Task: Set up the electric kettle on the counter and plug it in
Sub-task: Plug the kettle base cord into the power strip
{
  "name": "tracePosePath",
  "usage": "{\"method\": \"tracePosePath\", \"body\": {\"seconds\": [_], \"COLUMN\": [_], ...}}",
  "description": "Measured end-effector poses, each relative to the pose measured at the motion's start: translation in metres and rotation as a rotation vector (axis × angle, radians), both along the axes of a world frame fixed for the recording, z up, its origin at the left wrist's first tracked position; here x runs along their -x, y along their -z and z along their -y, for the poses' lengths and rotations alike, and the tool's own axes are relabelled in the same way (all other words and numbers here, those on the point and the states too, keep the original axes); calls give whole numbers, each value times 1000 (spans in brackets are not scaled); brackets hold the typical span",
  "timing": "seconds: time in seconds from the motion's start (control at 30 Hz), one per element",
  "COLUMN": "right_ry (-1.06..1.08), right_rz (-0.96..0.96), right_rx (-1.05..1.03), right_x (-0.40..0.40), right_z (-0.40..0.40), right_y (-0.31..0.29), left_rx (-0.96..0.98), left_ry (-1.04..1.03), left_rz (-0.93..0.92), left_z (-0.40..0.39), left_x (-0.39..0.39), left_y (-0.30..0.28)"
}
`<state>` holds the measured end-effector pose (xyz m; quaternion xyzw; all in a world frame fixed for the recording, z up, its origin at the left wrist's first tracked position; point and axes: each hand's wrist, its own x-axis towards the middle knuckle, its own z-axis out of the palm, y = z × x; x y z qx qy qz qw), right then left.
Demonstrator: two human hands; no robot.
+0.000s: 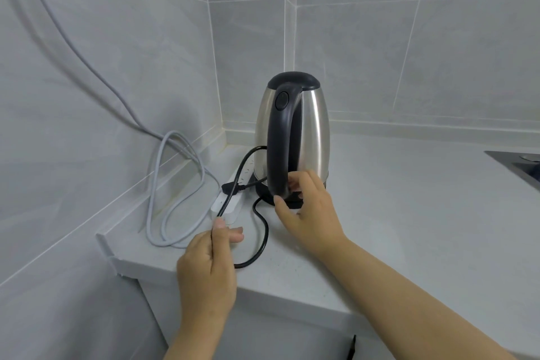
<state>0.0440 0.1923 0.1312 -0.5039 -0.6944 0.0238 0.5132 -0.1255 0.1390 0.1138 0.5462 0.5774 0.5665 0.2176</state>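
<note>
Now left hand (209, 264) pinches cord (264, 231); right hand (306, 210) grips kettle (295, 137) handle.

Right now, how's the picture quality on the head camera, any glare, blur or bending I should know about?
Head view: soft, even light with faint shadows; bright vertical glare streaks on the steel kettle; wide-angle bending curves the wall tile lines and counter edge; the left hand and right hand look slightly soft, and the black cord stays sharp.
</note>
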Motion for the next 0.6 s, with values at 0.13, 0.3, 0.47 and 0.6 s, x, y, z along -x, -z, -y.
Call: {"method": "tracePosePath", "body": {"seconds": [0.13, 0.3, 0.47, 0.6], "right_ry": [-39, -61, -77, -112], "right_rz": [-43, -65, -137, -160], "right_rx": [47, 57, 68, 85], "right_x": [-2, -4, -5, -6], "right_z": [1, 4, 7, 7], "right_y": [-3, -5, -6, -4], "left_rx": [90, 145, -44, -191], "left_ry": [-41, -66, -57, 112], "left_rz": [35, -85, -150, 29], "left_z": [-7, -31, -37, -26], "left_x": [2, 6, 4, 9], "left_y": [-14, -22, -9, -6]}}
